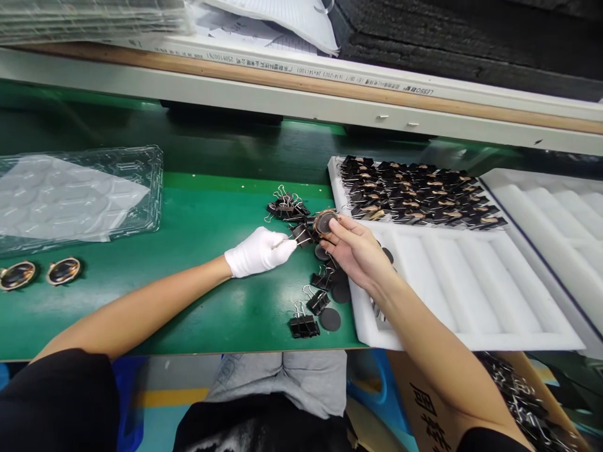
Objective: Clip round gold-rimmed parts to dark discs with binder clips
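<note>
A person is sitting at a green work table [188,301], seen from above through a head camera, with both forearms reaching forward. The table's near edge is running across the lower part of the view, and a pale rail is bounding the far side. Open green surface is lying between the arms and stretching left, broken only by a clear plastic tray [80,194] at the far left and two oval copper-rimmed parts [40,273] just in front of it. To the right the room is tighter: a white foam tray [471,289] with long grooves is sitting right against the working spot, its far rows packed with clipped parts [419,198], and a second white tray [556,213] is lying beyond it.

The left hand [258,251], wearing a white glove, is pinching the wire handle of a black binder clip [301,235] between nearly closed fingertips. The right hand [355,248], bare, is gripping a small round copper-rimmed disc [325,221] by its edge, fingers curled close around it. Clip and disc are meeting just in front of the foam tray's left edge; whether the clip is already biting onto the disc is hard to make out.

A heap of loose binder clips [287,207] is lying just behind the hands, and more clips [308,317] and flat black discs [330,319] are scattered near the right wrist
</note>
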